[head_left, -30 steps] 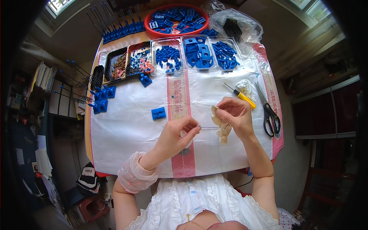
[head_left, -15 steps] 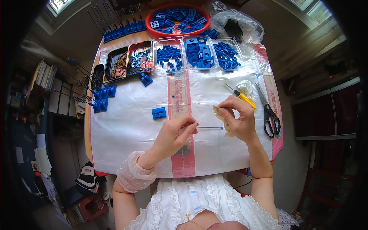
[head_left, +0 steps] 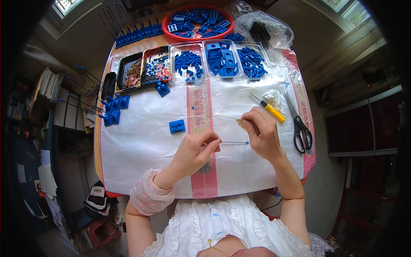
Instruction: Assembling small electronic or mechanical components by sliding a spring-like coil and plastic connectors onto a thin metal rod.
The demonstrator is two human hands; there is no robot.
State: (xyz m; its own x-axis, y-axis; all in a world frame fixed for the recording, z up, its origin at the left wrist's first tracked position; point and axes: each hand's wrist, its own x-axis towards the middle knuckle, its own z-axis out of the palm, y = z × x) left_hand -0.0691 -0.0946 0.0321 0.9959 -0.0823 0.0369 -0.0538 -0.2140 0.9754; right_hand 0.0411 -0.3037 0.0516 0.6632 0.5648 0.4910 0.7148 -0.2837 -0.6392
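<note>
My left hand [head_left: 200, 147] pinches a thin dark rod [head_left: 234, 142], which points right and ends in a small blue tip. In my right hand [head_left: 262, 133], closed just above that tip, is a crumpled beige scrap [head_left: 240, 124] of cloth or paper; most of it is hidden by the fingers. A blue plastic base [head_left: 177, 126] lies on the table to the left of the rod. Farther off is another blue part [head_left: 162, 89] with a raised socket, and a tiny blue piece [head_left: 192, 107] rests between.
Trays of screws [head_left: 133, 73], nuts [head_left: 157, 67] and blue parts [head_left: 225, 60] line the back, before a red basin [head_left: 231, 21]. Right are a yellow screwdriver [head_left: 274, 112], white crumpled material [head_left: 274, 97] and scissors [head_left: 302, 130]. Blue bases with springs [head_left: 113, 107] stand left.
My right hand has shifted slightly, and the beige scrap that hung below it is now mostly gathered inside the fingers. My left hand and the rod stay nearly in place.
</note>
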